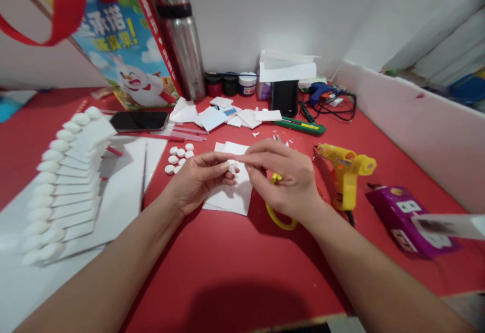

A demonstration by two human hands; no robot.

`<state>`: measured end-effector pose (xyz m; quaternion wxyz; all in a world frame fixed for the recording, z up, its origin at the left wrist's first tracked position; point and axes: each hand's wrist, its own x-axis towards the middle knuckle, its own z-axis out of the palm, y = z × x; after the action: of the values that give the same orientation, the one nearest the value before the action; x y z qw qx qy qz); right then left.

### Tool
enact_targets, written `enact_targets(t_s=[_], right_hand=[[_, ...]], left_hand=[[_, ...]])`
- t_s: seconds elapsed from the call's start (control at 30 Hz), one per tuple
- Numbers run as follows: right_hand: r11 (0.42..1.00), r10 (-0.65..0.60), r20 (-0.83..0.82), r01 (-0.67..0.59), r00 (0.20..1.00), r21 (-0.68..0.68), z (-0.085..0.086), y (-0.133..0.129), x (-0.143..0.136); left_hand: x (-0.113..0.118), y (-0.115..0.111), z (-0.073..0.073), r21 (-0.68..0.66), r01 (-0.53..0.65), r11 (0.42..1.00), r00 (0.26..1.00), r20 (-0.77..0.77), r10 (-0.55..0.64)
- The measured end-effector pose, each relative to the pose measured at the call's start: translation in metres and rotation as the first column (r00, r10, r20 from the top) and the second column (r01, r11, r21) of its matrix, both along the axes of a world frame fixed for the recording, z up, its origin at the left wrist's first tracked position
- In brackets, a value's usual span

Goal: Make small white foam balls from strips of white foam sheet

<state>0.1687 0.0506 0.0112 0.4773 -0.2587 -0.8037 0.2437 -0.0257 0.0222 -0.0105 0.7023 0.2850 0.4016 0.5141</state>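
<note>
My left hand (200,177) pinches a small white piece (232,165) between thumb and fingers. Its exact shape is partly hidden by the fingertips. Close against it, my right hand (283,175) has its thumb and fingers drawn together near the left fingertips; what they hold, if anything, is too small to make out. Beneath both hands lie white paper sheets (231,199). Yellow-handled scissors (278,217) lie partly under my right hand. Several round white discs (173,159) sit on the red table just beyond my left hand.
At left, a curved stepped white model (74,191) edged with white discs stands on white board. Behind are a phone (139,121), a steel thermos (184,40), card scraps (215,118) and a green cutter (301,126). A yellow glue gun (345,174) and purple box (411,222) are right.
</note>
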Motion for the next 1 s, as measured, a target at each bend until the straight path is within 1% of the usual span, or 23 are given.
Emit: enact_targets(t_s=[0.03, 0.07, 0.1, 0.13, 0.17, 0.2, 0.23, 0.27, 0.33, 0.47, 0.77, 0.87, 1.0], right_hand=[[0.990, -0.016, -0.047, 0.009, 0.999, -0.140, 0.001, 0.001, 0.000], [0.953, -0.028, -0.103, -0.005, 0.994, -0.302, 0.001, 0.002, -0.001], [0.885, -0.040, -0.169, -0.044, 0.985, -0.463, 0.001, 0.004, -0.001], [0.794, -0.057, -0.241, -0.102, 0.969, -0.599, 0.000, 0.006, -0.001], [0.703, -0.076, -0.308, -0.168, 0.948, -0.691, -0.001, 0.007, -0.002], [0.630, -0.092, -0.362, -0.228, 0.928, -0.742, -0.003, 0.009, -0.002], [0.581, -0.102, -0.399, -0.271, 0.911, -0.767, -0.005, 0.010, -0.002], [0.553, -0.105, -0.419, -0.297, 0.902, -0.778, -0.007, 0.011, -0.003], [0.530, -0.096, -0.436, -0.324, 0.895, -0.784, -0.010, 0.012, -0.004], [0.509, -0.070, -0.448, -0.354, 0.891, -0.785, -0.013, 0.011, -0.007], [0.478, -0.052, -0.393, -0.323, 0.918, -0.817, -0.016, 0.010, -0.008], [0.486, -0.059, -0.405, -0.329, 0.912, -0.810, -0.016, 0.011, -0.008], [0.531, -0.055, -0.431, -0.339, 0.901, -0.776, -0.013, 0.011, -0.009]], left_hand=[[0.000, 0.000, 0.000, 0.001, 0.001, 1.000, 1.000, 0.002, -0.001], [0.001, 0.000, 0.001, 0.004, 0.004, 1.000, 1.000, 0.003, -0.004], [0.002, 0.000, 0.001, 0.009, 0.008, 1.000, 1.000, 0.006, -0.008], [0.002, 0.000, 0.001, 0.015, 0.010, 1.000, 1.000, 0.011, -0.010], [0.003, 0.000, 0.002, 0.025, 0.010, 1.000, 1.000, 0.016, -0.010], [0.004, 0.000, 0.002, 0.039, 0.010, 0.999, 1.000, 0.022, -0.011], [0.005, 0.000, 0.002, 0.053, 0.010, 0.999, 1.000, 0.026, -0.011], [0.005, -0.001, 0.003, 0.068, 0.011, 0.998, 1.000, 0.028, -0.013], [0.006, 0.000, 0.003, 0.086, 0.015, 0.996, 0.999, 0.030, -0.017], [0.008, 0.000, 0.002, 0.055, 0.026, 0.998, 0.999, 0.044, -0.029], [0.006, 0.003, 0.001, 0.037, -0.023, 0.999, 0.997, 0.075, 0.020], [0.006, 0.002, 0.002, 0.038, -0.024, 0.999, 0.997, 0.072, 0.021], [0.007, 0.001, 0.002, 0.045, -0.010, 0.999, 0.999, 0.051, 0.008]])
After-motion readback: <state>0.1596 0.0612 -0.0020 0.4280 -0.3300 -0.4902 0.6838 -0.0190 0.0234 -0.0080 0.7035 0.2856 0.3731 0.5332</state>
